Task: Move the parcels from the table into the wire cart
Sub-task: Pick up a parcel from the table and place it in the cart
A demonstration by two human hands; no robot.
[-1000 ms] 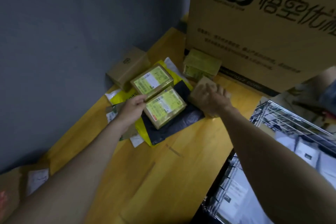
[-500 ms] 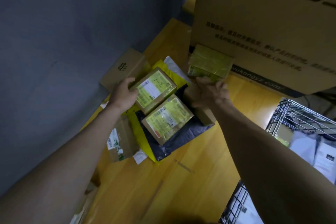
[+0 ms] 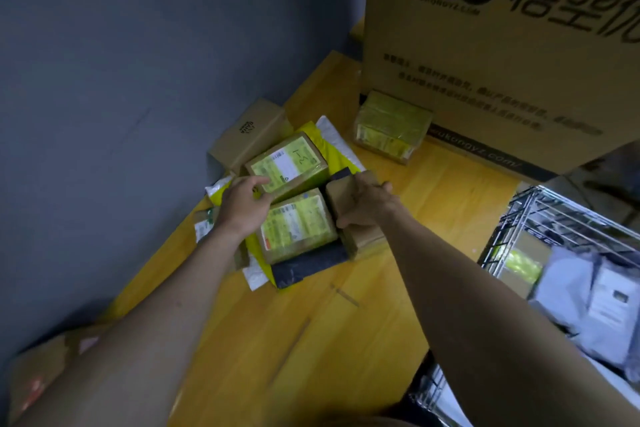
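The right hand (image 3: 367, 204) is clamping a plain brown cardboard parcel (image 3: 349, 215), fingers curling over its top edge, thumb hooking its near side, the parcel lying under that grip on the yellow wooden desk (image 3: 277, 340). The left hand (image 3: 244, 203) is resting relaxed fingers, holding nothing, against the two brown parcels with yellow-green labels (image 3: 294, 191) just beside it. The wire cart (image 3: 540, 218) is standing well apart, at right.

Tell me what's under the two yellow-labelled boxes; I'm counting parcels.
Under the two yellow-labelled boxes lie a yellow mailer and a black mailer; anything beneath those is hidden.
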